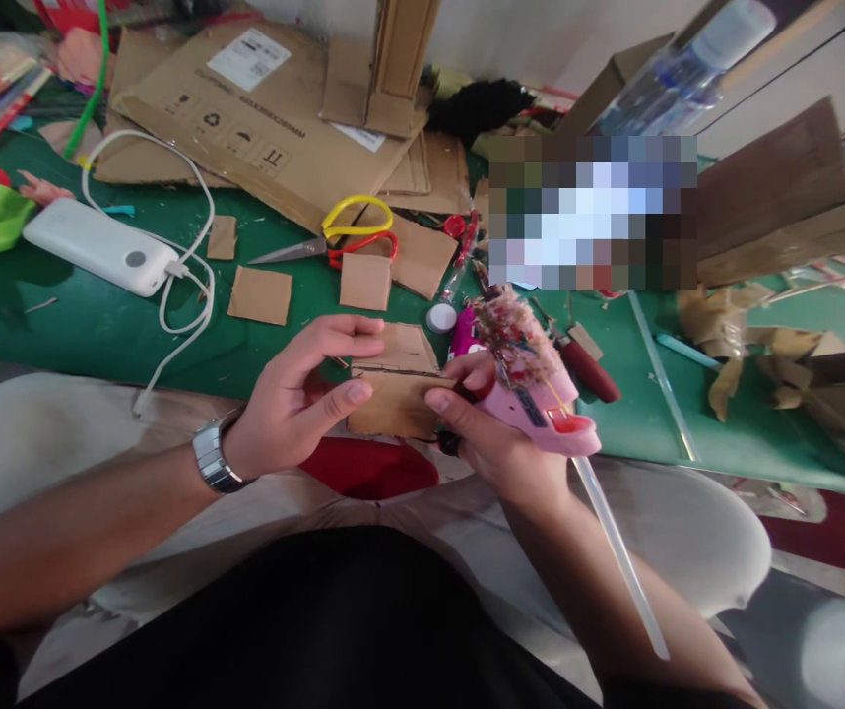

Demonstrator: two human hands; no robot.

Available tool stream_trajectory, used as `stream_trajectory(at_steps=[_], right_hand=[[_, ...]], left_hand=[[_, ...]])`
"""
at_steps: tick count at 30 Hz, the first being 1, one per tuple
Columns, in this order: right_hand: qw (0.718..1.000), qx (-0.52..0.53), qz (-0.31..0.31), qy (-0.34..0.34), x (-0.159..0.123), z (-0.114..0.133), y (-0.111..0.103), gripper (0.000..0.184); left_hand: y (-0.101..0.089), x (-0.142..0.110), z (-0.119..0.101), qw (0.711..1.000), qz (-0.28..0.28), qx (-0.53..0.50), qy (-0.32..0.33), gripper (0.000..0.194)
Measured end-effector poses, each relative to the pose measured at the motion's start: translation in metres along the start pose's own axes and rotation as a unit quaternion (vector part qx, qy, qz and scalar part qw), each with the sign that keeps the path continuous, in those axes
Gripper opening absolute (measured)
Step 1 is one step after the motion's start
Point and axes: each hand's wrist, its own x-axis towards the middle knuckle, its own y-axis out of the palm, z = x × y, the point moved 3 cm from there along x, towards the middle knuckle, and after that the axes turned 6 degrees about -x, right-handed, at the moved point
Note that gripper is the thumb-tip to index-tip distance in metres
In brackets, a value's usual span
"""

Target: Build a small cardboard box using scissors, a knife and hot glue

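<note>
A pink hot glue gun [517, 389], crusted with stringy debris, is held in my right hand [500, 448]. A long clear glue stick [618, 556] sticks out of its back end. My right thumb and a fingertip also meet the right end of a folded or joined cardboard piece [397, 404], one part flat and one towards me. My left hand [296, 394] is at its left edge, thumb and fingers apart; the thumb tip overlaps the edge. Whether it presses there I cannot tell. Small cardboard squares [260, 295] and scissors [345, 234] with yellow and red handles lie beyond.
A white power bank [101, 246] with a looped cable is at left on the green table [24, 320]. Flattened cardboard [245, 118] fills the back. A red-handled tool [591, 369] and a clear stick [663, 379] lie right. Cardboard pieces [777, 197] stand far right.
</note>
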Motion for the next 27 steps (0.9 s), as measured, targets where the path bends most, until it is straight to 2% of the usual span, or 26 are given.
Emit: stream_trajectory(at_steps=[7, 14, 20, 25, 27], right_hand=[[0.999, 0.013, 0.016, 0.048, -0.002, -0.003, 0.0, 0.043], [0.996, 0.055, 0.043, 0.056, 0.001, 0.003, 0.001, 0.04], [0.997, -0.008, 0.041, 0.066, -0.002, 0.002, -0.001, 0.035], [0.994, 0.003, 0.065, 0.086, -0.006, 0.0, 0.0, 0.051], [0.993, 0.006, 0.084, 0.086, -0.005, 0.003, 0.002, 0.047]], left_hand=[[0.0, 0.0, -0.001, 1.0, -0.001, 0.012, 0.01, 0.032], [0.0, 0.001, -0.007, 0.999, 0.006, 0.019, 0.028, 0.031], [0.001, 0.001, -0.008, 0.999, 0.005, 0.023, 0.035, 0.03], [0.001, 0.0, -0.009, 0.999, 0.0, 0.032, 0.032, 0.031], [0.001, 0.0, -0.011, 0.998, 0.008, 0.043, 0.038, 0.032]])
